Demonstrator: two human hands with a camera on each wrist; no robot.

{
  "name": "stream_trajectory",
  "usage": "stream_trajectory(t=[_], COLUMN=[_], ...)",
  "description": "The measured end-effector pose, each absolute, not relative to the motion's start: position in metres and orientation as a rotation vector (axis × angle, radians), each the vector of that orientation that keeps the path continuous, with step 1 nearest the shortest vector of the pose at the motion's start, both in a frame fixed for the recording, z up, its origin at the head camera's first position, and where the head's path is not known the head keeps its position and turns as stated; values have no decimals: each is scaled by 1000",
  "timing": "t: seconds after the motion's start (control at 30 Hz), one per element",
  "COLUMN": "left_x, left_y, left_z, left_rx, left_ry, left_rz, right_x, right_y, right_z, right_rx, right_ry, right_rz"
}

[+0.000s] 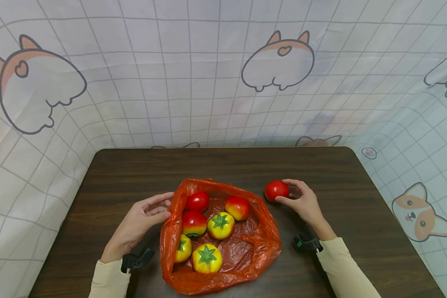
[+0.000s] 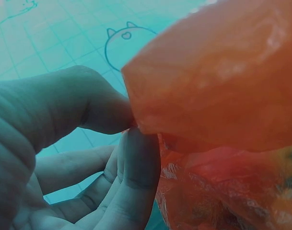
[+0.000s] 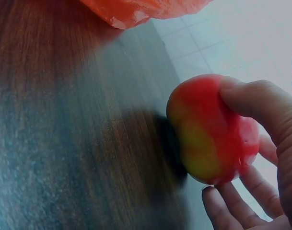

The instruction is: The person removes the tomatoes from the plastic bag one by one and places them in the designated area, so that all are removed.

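Currently, the left hand [image 1: 135,223] pinches the left edge of an open red plastic bag [image 1: 271,242] between thumb and forefinger, with its other fingers loosely bent below in the left wrist view. On the other side, the right hand [image 1: 306,203] holds a red fruit [image 1: 277,191] between its thumb and fingers; this fruit is outside the bag, just beside its upper right edge, and the right wrist view shows a yellow patch on it. Whether it touches the wooden table [image 1: 134,174] I cannot tell. Six more fruits lie inside the bag: one red fruit [image 1: 198,202] at the upper left, two red-and-yellow fruits [image 1: 237,207], and three yellow fruits [image 1: 207,258] with green leaf tops. Both wrists wear black straps [image 1: 135,260] next to cream sleeves [image 1: 109,277]. Behind the table hangs a white checked cloth [image 1: 201,82] with cartoon dogs.
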State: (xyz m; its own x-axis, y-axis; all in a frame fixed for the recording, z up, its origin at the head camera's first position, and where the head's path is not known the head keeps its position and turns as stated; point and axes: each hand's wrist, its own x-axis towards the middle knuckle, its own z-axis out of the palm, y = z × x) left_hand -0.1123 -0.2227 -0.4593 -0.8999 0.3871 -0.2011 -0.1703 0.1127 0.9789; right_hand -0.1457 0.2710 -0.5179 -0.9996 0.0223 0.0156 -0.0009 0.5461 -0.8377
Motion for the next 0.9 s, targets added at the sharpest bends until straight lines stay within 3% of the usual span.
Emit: stream_trajectory(t=[0.9], left_x=[-111], left_y=[-221], left_z=[-454], left_rx=[250], left_ry=[1967], left_rz=[1885], right_x=[-141], right_y=[268], right_z=[-491], right_rx=[50], right_ry=[-2615], right_rz=[1457])
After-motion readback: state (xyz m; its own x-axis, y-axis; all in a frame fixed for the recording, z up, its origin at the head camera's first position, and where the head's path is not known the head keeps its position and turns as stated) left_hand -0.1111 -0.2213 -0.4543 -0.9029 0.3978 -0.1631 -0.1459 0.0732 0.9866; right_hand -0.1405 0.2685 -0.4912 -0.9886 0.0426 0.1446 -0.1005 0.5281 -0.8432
